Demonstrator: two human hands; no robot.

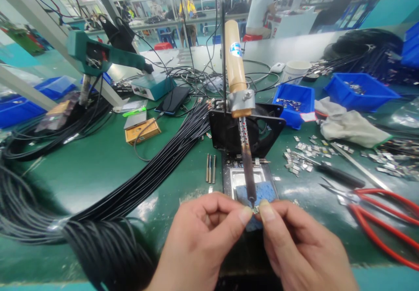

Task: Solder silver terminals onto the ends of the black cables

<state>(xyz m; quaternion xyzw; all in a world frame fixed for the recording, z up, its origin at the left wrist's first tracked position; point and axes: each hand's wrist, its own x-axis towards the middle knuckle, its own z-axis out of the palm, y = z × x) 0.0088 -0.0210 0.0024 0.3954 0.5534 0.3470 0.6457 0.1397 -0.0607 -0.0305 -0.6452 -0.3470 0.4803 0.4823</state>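
Both hands at the iron. Left hand (203, 241): thumb and forefinger together, clamped on the left edge of a small metal part (255, 210). Right hand (301, 243): same pinch, on the right edge. Part sits between the thumb tips, right under the tip of the iron (249, 173), over the sponge (262, 190). Whether tip and part touch, cannot tell.

Iron hangs tip-down in a metal clamp (241, 102), presumably so both hands stay free. Sponge below, probably for wiping and catching drips. Black fan (218, 131) stands just behind, likely to draw off fumes. Cables (157, 164) lie bundled, far ends bunched beside the fan, perhaps to keep them in order. Loose metal pieces (296, 162) spread at right, seemingly for easy picking; red-handled pliers (366, 212) near the right hand.

Writing: iron's handle bears a blue, white and red sticker (235, 49), lettering not legible. White cup (295, 70) carries blue print, too small to read.
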